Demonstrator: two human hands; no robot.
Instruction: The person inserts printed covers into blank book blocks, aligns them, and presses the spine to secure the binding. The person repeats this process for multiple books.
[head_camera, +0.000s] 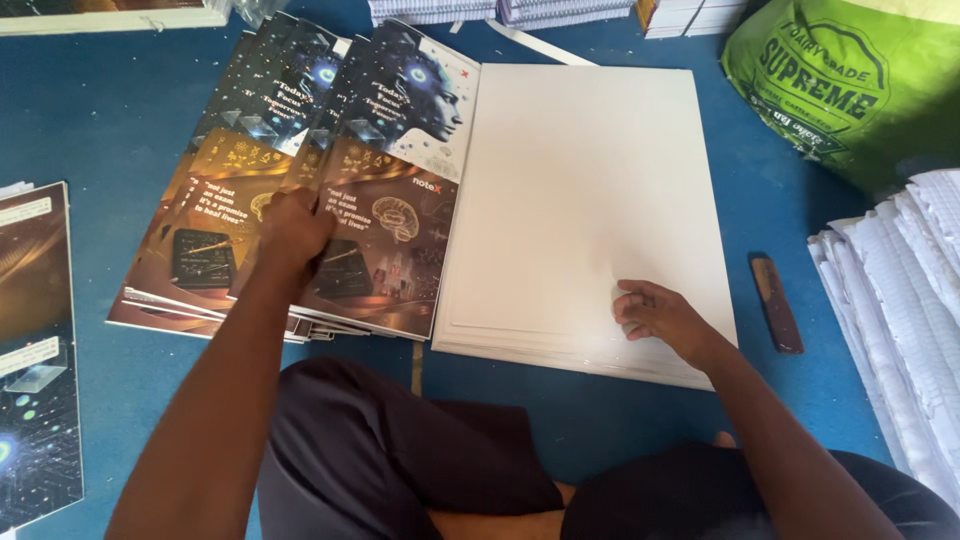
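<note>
My left hand (293, 232) rests knuckles-up on a fanned stack of glossy printed cover sheets (385, 170), dark with brown and white artwork, and its fingers curl over the top sheet's lower middle. My right hand (660, 315) lies on the near right corner of a stack of plain white sheets (580, 180), fingertips pinched against the top sheet. The two stacks lie side by side on the blue floor (100, 130), edges touching.
A brown wooden stick (777, 303) lies right of the white stack. Beyond it sit fanned white ruled pages (905, 290) and a green sack (850, 80). More printed covers (35, 350) lie at far left. Paper stacks (500, 10) line the back. My crossed legs (400, 460) fill the foreground.
</note>
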